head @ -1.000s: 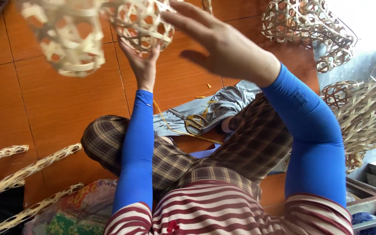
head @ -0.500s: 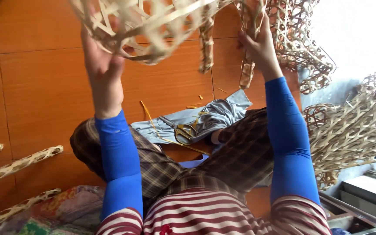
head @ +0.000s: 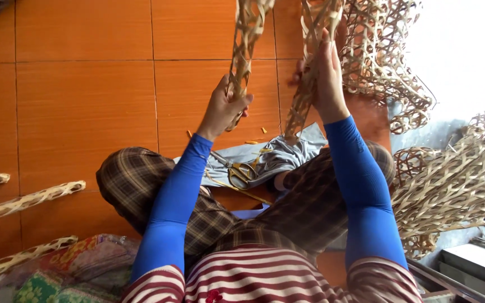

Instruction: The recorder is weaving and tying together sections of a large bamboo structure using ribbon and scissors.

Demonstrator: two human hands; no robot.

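A woven bamboo lattice piece (head: 310, 62) hangs upright at twelve o'clock, its top cut off by the frame edge. The left hand (head: 223, 106) has its fingers clamped around the left strip (head: 242, 50); the right hand (head: 326, 78) presses flat against the right strip, fingers together, though whether they curl behind it is hidden. Below, at six o'clock, scissors (head: 241, 171) lie on a grey cloth (head: 287, 154) across the person's lap. Open orange floor tiles (head: 85, 101) stretch toward nine o'clock. More woven lattice pieces (head: 456, 185) crowd three o'clock; lattice strips (head: 26, 199) lie at eight o'clock.
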